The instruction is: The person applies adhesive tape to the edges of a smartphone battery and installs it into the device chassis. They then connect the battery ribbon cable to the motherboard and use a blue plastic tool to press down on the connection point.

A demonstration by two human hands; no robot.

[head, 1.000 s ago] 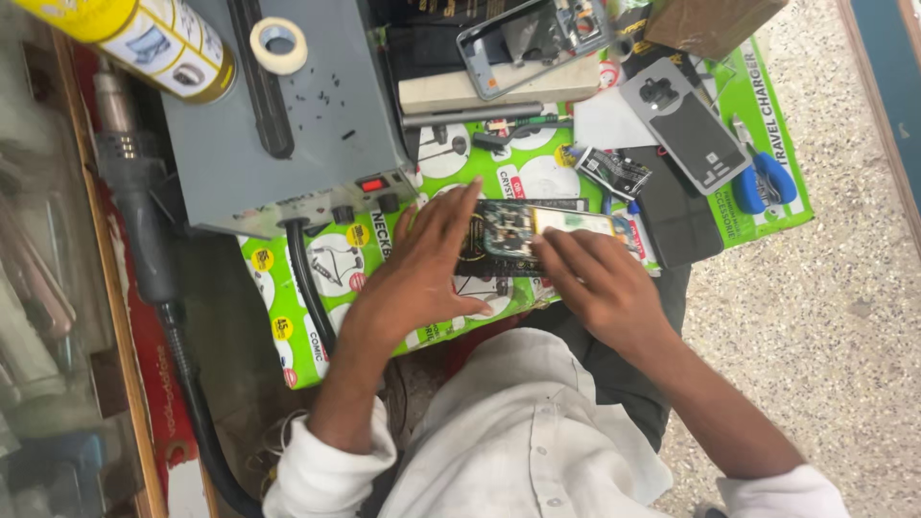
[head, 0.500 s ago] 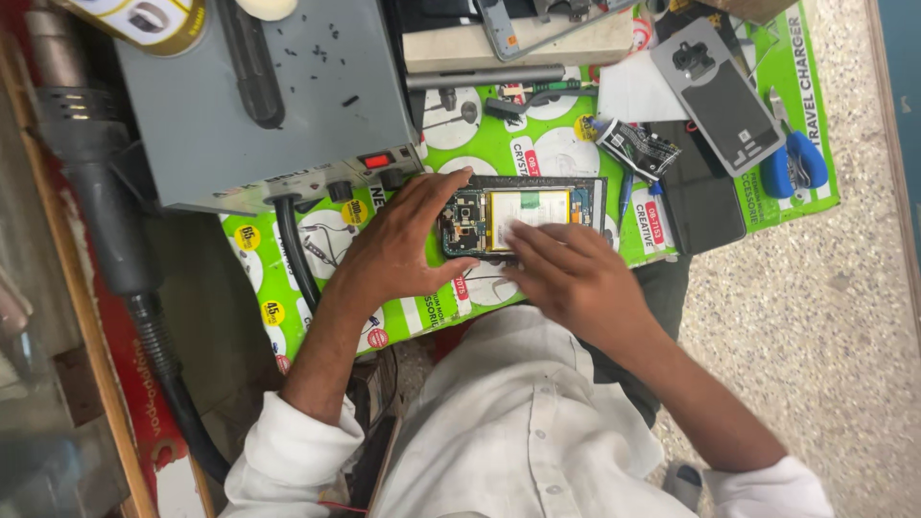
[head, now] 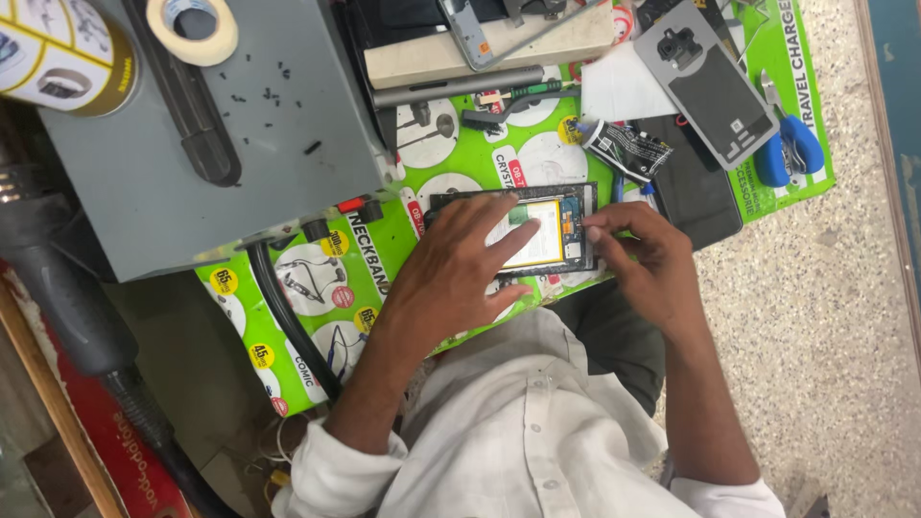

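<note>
A green printed packaging sheet [head: 384, 259] with round white pictures covers the worktop; a yellow-white label roll [head: 58, 48] lies top left; a small black sachet [head: 628, 149] lies near the top right

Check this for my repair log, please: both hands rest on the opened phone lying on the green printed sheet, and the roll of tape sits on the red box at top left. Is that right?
Not quite. The head view shows the roll of tape on a grey box, not a red one. The rest holds: the left hand and right hand rest on the opened phone, which lies on the green printed sheet.
</note>
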